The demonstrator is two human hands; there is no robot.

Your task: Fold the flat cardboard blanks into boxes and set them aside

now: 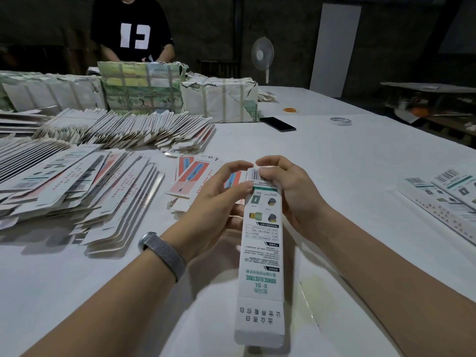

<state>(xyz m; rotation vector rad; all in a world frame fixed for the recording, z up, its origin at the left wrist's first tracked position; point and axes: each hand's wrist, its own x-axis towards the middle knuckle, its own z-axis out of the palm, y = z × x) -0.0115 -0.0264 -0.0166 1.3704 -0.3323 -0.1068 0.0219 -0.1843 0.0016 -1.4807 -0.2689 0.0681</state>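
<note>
The long box (261, 253) points from near to far. Both hands pinch its far end: the left hand (219, 199) on the left, the right hand (291, 186) on the right.

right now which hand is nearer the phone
Right. The right hand holds the far end of the box, with the phone beyond it and bare table between. The left hand grips the same end, further to the left.

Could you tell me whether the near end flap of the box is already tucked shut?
No, the near flap of the box sticks out straight, untucked.
</note>
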